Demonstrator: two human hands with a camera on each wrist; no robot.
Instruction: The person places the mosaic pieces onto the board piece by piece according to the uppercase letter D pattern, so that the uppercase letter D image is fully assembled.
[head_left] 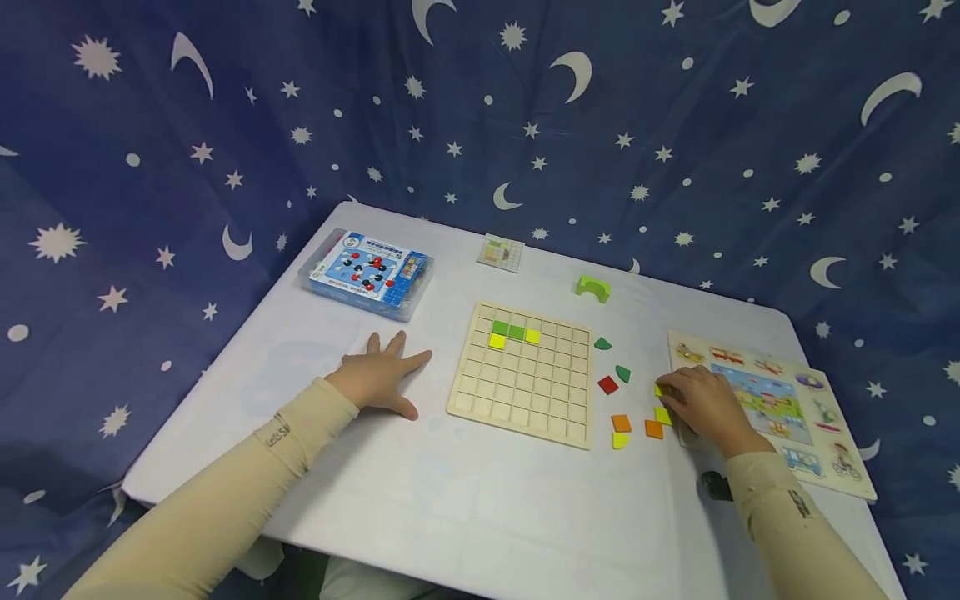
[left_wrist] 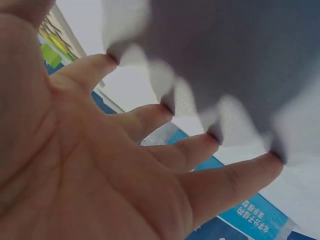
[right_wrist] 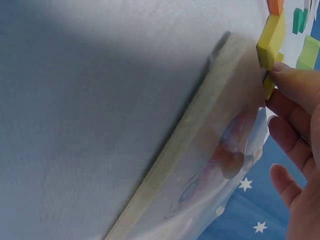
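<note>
My left hand (head_left: 381, 372) rests fingertips-down on the white tabletop with its fingers spread, left of the wooden grid board (head_left: 517, 425). Two green squares (head_left: 500, 327) and two yellow squares (head_left: 532, 336) lie in the board's upper left cells. At the left edge of the picture puzzle, my right hand (head_left: 705, 404) pinches a yellow block (right_wrist: 270, 86) between thumb and index finger. Another yellow block (head_left: 663, 416) lies close to those fingers. Orange blocks (head_left: 654, 428), a red block (head_left: 608, 385), a yellow rounded block (head_left: 620, 440) and green rounded blocks (head_left: 603, 343) lie between board and hand.
A boxed molecule model set (head_left: 367, 271) stands at the back left. Behind the board are a small pattern card (head_left: 501, 252) and a light green arch block (head_left: 594, 287). The picture puzzle (head_left: 817, 417) lies at the right, with a black object (head_left: 716, 486) by the right wrist.
</note>
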